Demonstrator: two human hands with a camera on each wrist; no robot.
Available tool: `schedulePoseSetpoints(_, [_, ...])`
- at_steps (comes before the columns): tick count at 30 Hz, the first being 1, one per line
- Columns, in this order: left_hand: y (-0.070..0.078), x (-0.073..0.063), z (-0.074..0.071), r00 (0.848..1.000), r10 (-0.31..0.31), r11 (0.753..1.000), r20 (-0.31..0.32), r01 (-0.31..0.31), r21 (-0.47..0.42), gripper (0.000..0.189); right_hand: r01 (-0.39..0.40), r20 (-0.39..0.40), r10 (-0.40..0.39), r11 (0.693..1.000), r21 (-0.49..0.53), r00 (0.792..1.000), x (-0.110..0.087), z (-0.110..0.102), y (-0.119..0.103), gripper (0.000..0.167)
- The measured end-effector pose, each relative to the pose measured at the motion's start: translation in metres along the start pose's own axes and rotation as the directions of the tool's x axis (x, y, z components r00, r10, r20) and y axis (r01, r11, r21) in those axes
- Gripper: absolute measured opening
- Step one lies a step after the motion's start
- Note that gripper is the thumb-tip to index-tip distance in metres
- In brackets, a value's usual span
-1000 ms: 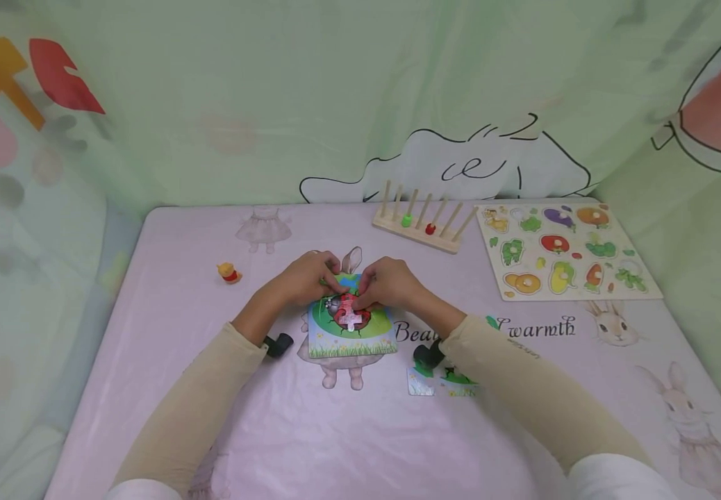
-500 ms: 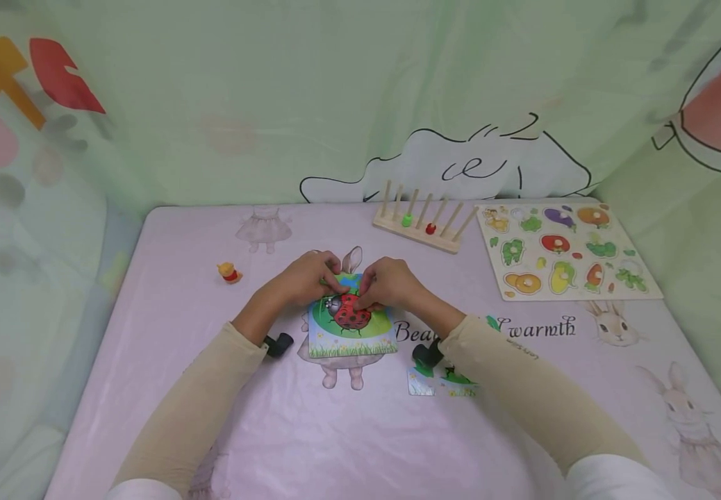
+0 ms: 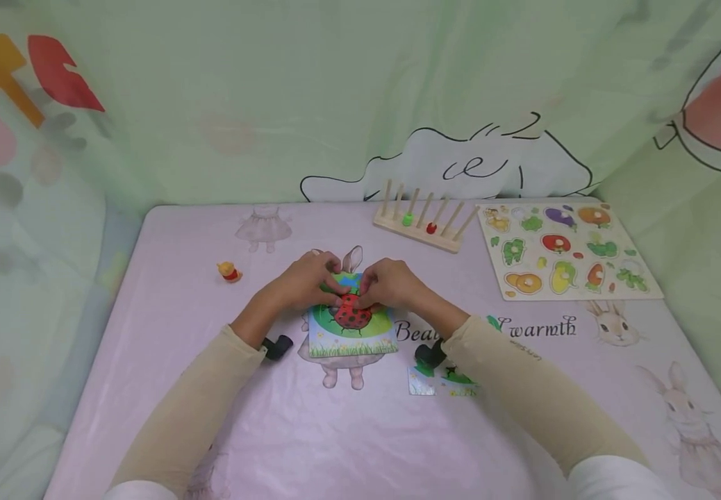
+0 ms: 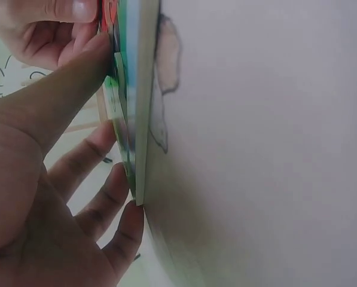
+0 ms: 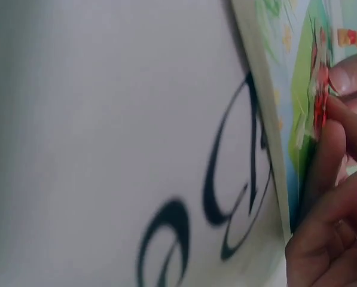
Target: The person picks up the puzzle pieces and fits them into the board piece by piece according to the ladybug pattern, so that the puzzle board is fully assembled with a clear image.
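Note:
A square ladybug jigsaw puzzle (image 3: 352, 346) lies flat on the table in the head view, its far part covered by both hands. My left hand (image 3: 312, 280) reaches over its far left; the straight thumb (image 4: 76, 89) presses the ladybug's head, and other fingers touch the puzzle's edge. My right hand (image 3: 390, 281) is at the far right with fingers curled, its fingertips (image 5: 345, 113) bunched on a glossy puzzle piece (image 5: 316, 101) at the ladybug's back. The left thumb and right fingertips nearly meet there. Much of the piece is hidden by the fingers.
Two loose puzzle pieces (image 3: 421, 382) lie by the right forearm. A small bear figure (image 3: 228, 271) stands at left. Behind are a wooden peg rack (image 3: 419, 229) with a green and a red bead, and a vegetable peg puzzle (image 3: 573, 253) at right.
A pale cross-shaped patch on the ladybug, seen a second ago, no longer shows. My left thumb has come down over the ladybug's head. The right hand stays nearly in place.

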State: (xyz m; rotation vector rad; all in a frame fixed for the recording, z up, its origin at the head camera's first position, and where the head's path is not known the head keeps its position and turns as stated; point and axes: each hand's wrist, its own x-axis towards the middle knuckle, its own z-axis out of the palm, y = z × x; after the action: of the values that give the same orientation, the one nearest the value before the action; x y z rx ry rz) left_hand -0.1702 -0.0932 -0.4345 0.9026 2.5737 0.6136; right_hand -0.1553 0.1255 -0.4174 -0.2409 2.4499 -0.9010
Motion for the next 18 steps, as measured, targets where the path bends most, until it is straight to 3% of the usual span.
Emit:
schedulePoseSetpoints(9, [0.002,0.001,-0.001,1.000,-0.022,1.000,-0.002,0.022,0.011,0.033,0.074,0.044,-0.067,0.981,-0.179,0.997,0.004,-0.011,0.014,0.031])
schedulePoseSetpoints(18, [0.006,0.003,0.000,0.999,-0.033,0.998,-0.026,0.034,0.045,0.038,0.081,-0.003,-0.084,0.967,-0.243,0.996,0.007,-0.004,0.012,0.043])
